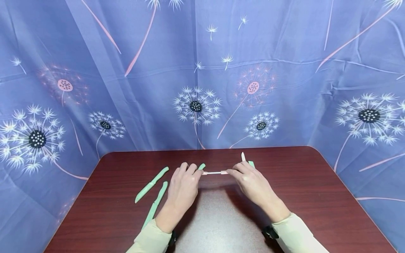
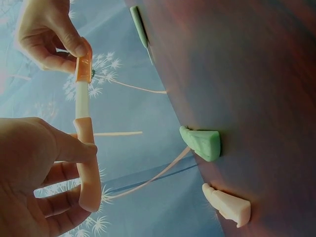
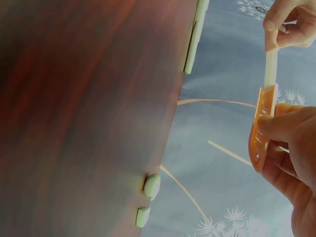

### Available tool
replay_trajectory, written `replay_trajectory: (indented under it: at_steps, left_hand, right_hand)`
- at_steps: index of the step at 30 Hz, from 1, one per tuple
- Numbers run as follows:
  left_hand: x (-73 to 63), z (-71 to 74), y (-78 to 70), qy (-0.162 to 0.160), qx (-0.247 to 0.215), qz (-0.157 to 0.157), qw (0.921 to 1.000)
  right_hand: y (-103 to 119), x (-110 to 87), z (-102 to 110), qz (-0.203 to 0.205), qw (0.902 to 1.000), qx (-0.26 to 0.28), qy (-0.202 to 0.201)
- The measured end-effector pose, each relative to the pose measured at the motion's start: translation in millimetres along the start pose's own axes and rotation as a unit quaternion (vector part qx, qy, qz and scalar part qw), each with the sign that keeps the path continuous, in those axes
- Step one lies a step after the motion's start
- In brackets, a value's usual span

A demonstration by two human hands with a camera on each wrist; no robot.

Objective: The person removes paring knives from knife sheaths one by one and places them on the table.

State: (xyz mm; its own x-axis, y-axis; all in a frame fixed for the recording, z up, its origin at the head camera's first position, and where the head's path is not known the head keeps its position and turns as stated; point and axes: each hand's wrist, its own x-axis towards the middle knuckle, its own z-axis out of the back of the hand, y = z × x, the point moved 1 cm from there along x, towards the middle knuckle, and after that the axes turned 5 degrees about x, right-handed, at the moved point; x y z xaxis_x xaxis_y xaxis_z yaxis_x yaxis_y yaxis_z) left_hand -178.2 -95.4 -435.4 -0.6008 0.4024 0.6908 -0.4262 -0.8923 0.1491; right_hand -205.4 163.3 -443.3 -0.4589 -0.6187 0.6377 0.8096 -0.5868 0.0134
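Observation:
Between both hands, held off the table, is a small peach-handled knife (image 2: 88, 168) with a pale blade (image 2: 82, 99). My left hand (image 1: 185, 184) grips its handle, thumb along one side and fingers behind. An orange slotted sheath (image 3: 261, 129) covers the far part of the blade. My right hand (image 1: 253, 181) pinches this sheath between thumb and fingers. A stretch of bare blade shows between sheath and handle. Beyond the right hand, on the table, a pale blade (image 1: 243, 156) and a green piece (image 1: 251, 163) stick out, partly hidden by that hand.
Left of the left hand lie two green knives in sheaths, one farther back (image 1: 152, 184) and one nearer (image 1: 155, 205), partly behind the forearm. Another green handle (image 1: 201, 166) shows behind the left fingers. The dark red table (image 1: 316, 196) ends at a blue dandelion-print curtain (image 1: 152, 116).

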Motion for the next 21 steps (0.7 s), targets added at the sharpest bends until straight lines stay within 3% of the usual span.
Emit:
replay_trajectory:
  at_steps: [21]
  left_hand:
    - [-0.5, -4.0, 3.4, -0.025, -0.009, 0.001, 0.9997]
  right_hand:
    - [-3.1, -1.2, 1.2, 0.0, 1.0, -0.005, -0.008]
